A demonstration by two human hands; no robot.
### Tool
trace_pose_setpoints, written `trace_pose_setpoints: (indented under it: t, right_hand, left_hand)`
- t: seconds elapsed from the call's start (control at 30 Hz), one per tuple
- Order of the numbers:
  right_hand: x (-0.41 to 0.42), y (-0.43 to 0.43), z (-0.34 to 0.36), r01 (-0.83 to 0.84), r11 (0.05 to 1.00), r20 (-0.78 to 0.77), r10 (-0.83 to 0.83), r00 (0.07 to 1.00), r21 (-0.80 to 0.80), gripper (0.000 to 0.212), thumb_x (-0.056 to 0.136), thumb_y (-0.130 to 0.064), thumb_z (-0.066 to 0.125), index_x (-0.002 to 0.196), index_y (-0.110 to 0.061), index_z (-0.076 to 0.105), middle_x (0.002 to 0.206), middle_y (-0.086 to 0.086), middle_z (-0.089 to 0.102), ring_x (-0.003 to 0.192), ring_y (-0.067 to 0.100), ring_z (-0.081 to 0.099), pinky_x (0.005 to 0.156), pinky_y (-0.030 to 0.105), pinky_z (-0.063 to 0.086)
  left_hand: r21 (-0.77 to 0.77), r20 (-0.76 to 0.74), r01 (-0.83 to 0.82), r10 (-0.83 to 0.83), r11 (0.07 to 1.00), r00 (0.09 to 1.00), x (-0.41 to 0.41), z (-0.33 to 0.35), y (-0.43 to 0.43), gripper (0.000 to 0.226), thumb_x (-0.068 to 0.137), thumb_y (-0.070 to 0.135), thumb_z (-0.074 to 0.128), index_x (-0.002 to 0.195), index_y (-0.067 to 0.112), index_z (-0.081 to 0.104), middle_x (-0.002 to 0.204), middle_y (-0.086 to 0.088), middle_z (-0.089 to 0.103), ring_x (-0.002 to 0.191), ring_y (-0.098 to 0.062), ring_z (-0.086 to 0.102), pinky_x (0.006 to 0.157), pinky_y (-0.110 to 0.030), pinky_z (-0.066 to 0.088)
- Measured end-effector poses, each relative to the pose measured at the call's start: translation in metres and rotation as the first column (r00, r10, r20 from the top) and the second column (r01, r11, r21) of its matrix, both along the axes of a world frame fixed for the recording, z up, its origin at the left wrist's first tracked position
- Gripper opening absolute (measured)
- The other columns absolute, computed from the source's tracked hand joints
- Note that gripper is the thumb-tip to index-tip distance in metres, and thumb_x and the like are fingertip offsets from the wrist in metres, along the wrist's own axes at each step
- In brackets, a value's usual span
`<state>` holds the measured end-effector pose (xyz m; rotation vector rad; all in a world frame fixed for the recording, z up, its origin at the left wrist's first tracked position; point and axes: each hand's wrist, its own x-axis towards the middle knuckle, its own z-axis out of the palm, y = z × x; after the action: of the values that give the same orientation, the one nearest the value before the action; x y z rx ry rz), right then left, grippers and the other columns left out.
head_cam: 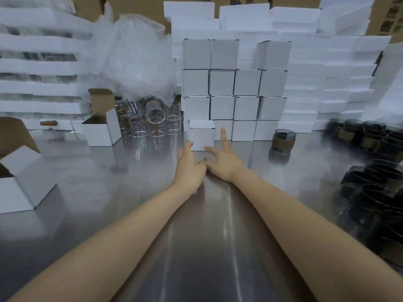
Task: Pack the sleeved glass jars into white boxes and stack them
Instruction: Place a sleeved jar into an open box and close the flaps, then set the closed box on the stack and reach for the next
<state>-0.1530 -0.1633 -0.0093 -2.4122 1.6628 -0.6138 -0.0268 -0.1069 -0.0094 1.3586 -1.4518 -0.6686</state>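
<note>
glossy metal table [91, 175], matt cardboard boxes [222, 82]

A stainless-steel table [91, 171] fills the foreground, its brushed surface glossy, with soft streaks of overhead light running down the middle and hazy reflections of what stands on it. Tall stacks of white foam sheets [37, 68] rise on the left, and more foam stacks [316, 83] line the back and right side, closing off the far edge. A heap of crumpled clear plastic wrap [130, 55] leans between them. Behind everything, brown cardboard cartons [135, 3] with dark printing form the rear backdrop. The light is even, cool and white.
</note>
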Motion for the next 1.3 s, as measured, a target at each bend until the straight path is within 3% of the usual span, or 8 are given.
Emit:
trace_pose_setpoints:
  t: [0.1, 0.23, 0.57, 0.73, 0.93, 1.0, 1.13, 1.3]
  right_hand:
    - [-0.002, 0.034, 0.001, -0.094, 0.996, 0.01, 0.094, 0.996, -0.003, 0.059, 0.092, -0.04, 0.051, 0.147, -0.025, 0.036, 0.162, 0.0, -0.011, 0.146, 0.024, 0.018, 0.116, 0.041, 0.024]
    - [-0.016, 0.079, -0.003, -0.123, 0.992, -0.058, 0.123, 0.991, 0.006, 0.04, 0.09, -0.036, 0.049, 0.126, -0.02, 0.056, 0.136, 0.006, 0.052, 0.126, 0.023, 0.046, 0.105, 0.036, 0.035]
    - [-0.025, 0.097, 0.006, -0.179, 0.984, -0.003, 0.179, 0.984, -0.008, 0.031, 0.093, -0.024, 0.05, 0.122, -0.023, 0.059, 0.12, 0.001, 0.063, 0.113, 0.02, 0.055, 0.096, 0.033, 0.04]
    - [-0.028, 0.093, 0.003, -0.156, 0.987, -0.027, 0.156, 0.987, -0.026, 0.035, 0.095, -0.025, 0.053, 0.131, -0.023, 0.056, 0.141, -0.004, 0.052, 0.128, 0.013, 0.045, 0.09, 0.009, 0.023]
    - [-0.029, 0.091, 0.002, -0.16, 0.987, -0.03, 0.159, 0.987, -0.028, 0.037, 0.096, -0.028, 0.054, 0.133, -0.029, 0.054, 0.145, -0.009, 0.046, 0.13, 0.007, 0.041, 0.092, 0.005, 0.018]
    - [-0.029, 0.091, 0.002, -0.161, 0.987, -0.037, 0.16, 0.986, -0.028, 0.037, 0.095, -0.028, 0.054, 0.133, -0.029, 0.054, 0.145, -0.009, 0.046, 0.13, 0.007, 0.042, 0.091, 0.004, 0.018]
    - [-0.028, 0.09, 0.001, -0.169, 0.985, -0.019, 0.169, 0.985, -0.033, 0.035, 0.095, -0.025, 0.055, 0.13, -0.028, 0.057, 0.144, -0.006, 0.048, 0.13, 0.007, 0.042, 0.095, 0.007, 0.02]
    - [-0.028, 0.091, 0.002, -0.176, 0.984, -0.016, 0.176, 0.984, -0.031, 0.035, 0.094, -0.023, 0.057, 0.129, -0.026, 0.058, 0.143, -0.005, 0.049, 0.13, 0.008, 0.044, 0.097, 0.009, 0.022]
  left_hand:
    - [-0.016, -0.01, -0.027, 0.026, 1.0, 1.0, 0.003, 0.001, 0.001, 0.057, 0.09, 0.0, 0.044, 0.145, 0.013, 0.031, 0.149, -0.004, 0.027, 0.106, 0.01, 0.048, 0.083, -0.004, 0.031]
    - [-0.029, 0.046, -0.055, 0.056, 0.998, 0.997, 0.003, 0.001, 0.002, 0.047, 0.09, 0.001, 0.045, 0.135, 0.013, 0.043, 0.141, -0.003, 0.035, 0.104, -0.004, 0.041, 0.087, -0.013, 0.028]
    - [0.005, 0.386, 0.024, -0.024, 1.0, 0.922, 0.0, 0.017, 0.019, 0.013, 0.086, 0.015, 0.054, 0.078, 0.009, 0.063, 0.07, -0.006, 0.065, 0.073, -0.027, 0.066, 0.058, -0.014, 0.043]
    - [0.172, 0.666, -0.185, 0.025, 0.968, 0.746, 0.043, 0.066, 0.019, 0.028, 0.091, 0.029, 0.048, 0.093, 0.004, 0.062, 0.102, -0.015, 0.068, 0.097, -0.031, 0.065, 0.09, -0.036, 0.05]
    - [0.098, 0.863, -0.623, 0.245, 0.776, 0.441, 0.121, 0.12, 0.033, 0.018, 0.091, 0.022, 0.044, 0.091, 0.01, 0.058, 0.082, -0.004, 0.06, 0.107, -0.032, 0.055, 0.112, -0.059, -0.003]
    - [0.132, 0.842, -0.669, 0.274, 0.731, 0.465, 0.142, 0.131, 0.039, 0.019, 0.093, 0.026, 0.045, 0.093, 0.011, 0.056, 0.08, -0.003, 0.058, 0.108, -0.033, 0.054, 0.111, -0.062, -0.003]
    - [0.254, 0.768, -0.639, 0.25, 0.726, 0.589, 0.169, 0.135, 0.042, 0.038, 0.098, 0.029, 0.047, 0.127, 0.004, 0.05, 0.114, -0.011, 0.059, 0.112, -0.032, 0.052, 0.096, -0.039, 0.036]
    - [0.385, 0.776, -0.614, 0.118, 0.689, 0.619, 0.185, 0.131, 0.039, 0.055, 0.101, 0.035, 0.044, 0.144, 0.004, 0.035, 0.146, -0.012, 0.042, 0.131, -0.031, 0.044, 0.105, -0.038, 0.037]
